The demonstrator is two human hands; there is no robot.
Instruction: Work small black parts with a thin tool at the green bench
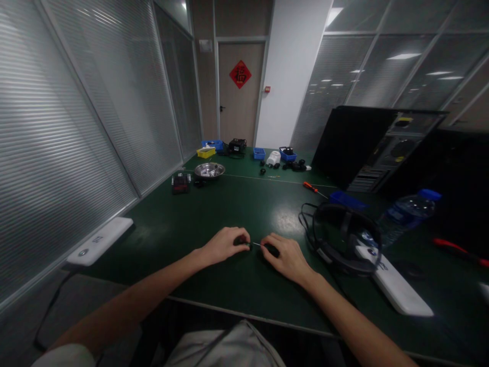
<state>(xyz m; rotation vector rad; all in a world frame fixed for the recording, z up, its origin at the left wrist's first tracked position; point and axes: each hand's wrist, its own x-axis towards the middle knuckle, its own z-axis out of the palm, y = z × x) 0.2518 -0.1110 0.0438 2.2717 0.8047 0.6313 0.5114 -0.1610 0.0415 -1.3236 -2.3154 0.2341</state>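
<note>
My left hand (230, 244) is just above the green table, its thumb and fingers closed on a small dark part (250, 245) whose kind I cannot make out. Facing it, my right hand (281, 252) pinches a thin metal rod (257, 244), possibly a small tool's shaft. The rod points left at the dark part. Whether the two touch is too small to tell, and my right fingers hide the rod's other end.
Right of my hands lie a black headset (346, 239) with cable, a white device (401, 288) and a water bottle (408, 214). An orange screwdriver (315, 189), metal bowl (210, 170), dark red-black case (181, 183) and blue bins (259, 153) stand farther back. Another white device (101, 240) is left.
</note>
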